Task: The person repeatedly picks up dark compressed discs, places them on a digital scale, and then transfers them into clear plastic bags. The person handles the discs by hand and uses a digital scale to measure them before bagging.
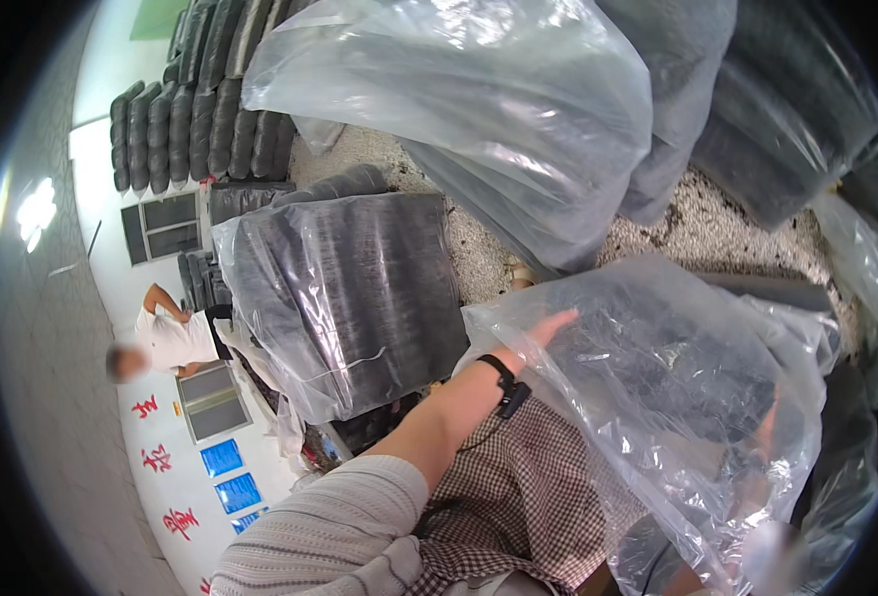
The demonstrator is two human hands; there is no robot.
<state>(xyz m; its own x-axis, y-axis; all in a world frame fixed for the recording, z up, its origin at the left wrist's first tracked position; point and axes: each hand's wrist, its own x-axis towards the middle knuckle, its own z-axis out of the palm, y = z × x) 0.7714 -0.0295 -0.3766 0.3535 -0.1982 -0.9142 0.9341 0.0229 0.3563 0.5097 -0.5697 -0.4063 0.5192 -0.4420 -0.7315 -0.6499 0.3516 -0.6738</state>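
**Large clear plastic bag (648,348) over a dark grey bundle, at the person's front**

Grey-and-white speckled flooring (757,241), strewn with dark scraps, shows between plastic-wrapped bundles. The left hand (555,327) lies at the bag's near edge, fingers stretched out; whether they pinch the film cannot be told. The right hand (769,417) is blurred behind the film, its grip unclear. Beyond, dark wrapped rolls (201,124) stand stacked by a white wall (173,407) with blue rectangular panels (237,492); a white-shirted person (176,333) stands there.

R hand (769,425) obsc. by film, head (127,364) blurred
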